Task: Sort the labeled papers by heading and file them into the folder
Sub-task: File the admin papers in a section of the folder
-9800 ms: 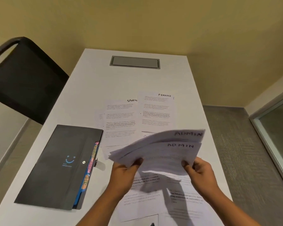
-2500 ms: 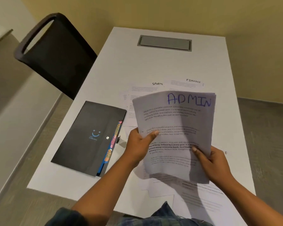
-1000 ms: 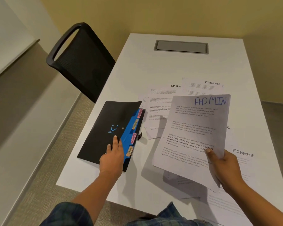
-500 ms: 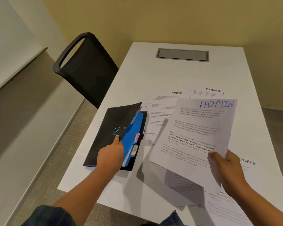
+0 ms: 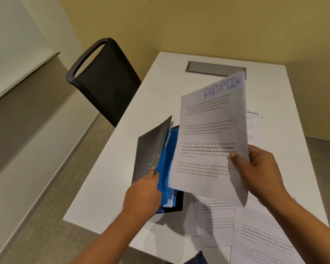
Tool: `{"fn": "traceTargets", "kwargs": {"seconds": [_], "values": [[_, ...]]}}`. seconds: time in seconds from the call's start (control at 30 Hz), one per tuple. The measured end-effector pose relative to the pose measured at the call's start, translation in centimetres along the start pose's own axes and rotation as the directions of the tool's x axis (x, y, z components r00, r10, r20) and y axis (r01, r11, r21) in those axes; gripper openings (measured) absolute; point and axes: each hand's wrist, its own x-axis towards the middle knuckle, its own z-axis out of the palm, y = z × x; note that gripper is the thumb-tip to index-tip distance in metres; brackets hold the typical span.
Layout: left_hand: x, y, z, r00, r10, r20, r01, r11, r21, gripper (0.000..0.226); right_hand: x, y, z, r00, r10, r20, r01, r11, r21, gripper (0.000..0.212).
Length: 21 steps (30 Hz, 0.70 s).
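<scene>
My right hand grips a stack of white papers headed ADMIN by its right edge, held upright above the table. The stack's lower left edge hangs over the open folder. My left hand holds up the black front cover of the folder, thumb on the cover. Blue tabbed dividers show inside. A sheet headed FINANCE peeks out behind the held stack. More printed sheets lie on the table at the lower right.
The white table has a grey cable hatch at its far end. A black mesh chair stands at the table's left side. Carpet floor lies to the left and right.
My left hand has raised the folder cover much higher, showing the blue dividers. My right hand has swung the ADMIN stack up and to the left, over the open folder.
</scene>
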Motion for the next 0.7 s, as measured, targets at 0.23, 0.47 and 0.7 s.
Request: {"fn": "traceTargets", "kwargs": {"seconds": [0.23,0.47,0.7], "values": [[-0.9,0.8,-0.3,1.0,0.002,-0.007,-0.003,0.998,-0.061,0.055,-0.3,-1.1,1.6,0.988,0.039,0.15,-0.016,0.988,-0.157,0.017],[-1.3,0.9,-0.1,1.0,0.005,-0.01,-0.006,0.993,-0.122,0.056,-0.1,-1.2,4.2,0.982,0.082,0.171,-0.049,0.981,-0.189,0.02],[-1.2,0.9,0.0,1.0,-0.021,-0.02,0.017,0.984,-0.178,0.056,0.2,-1.1,6.1,0.969,0.067,0.238,0.003,0.959,-0.283,0.024]]}}
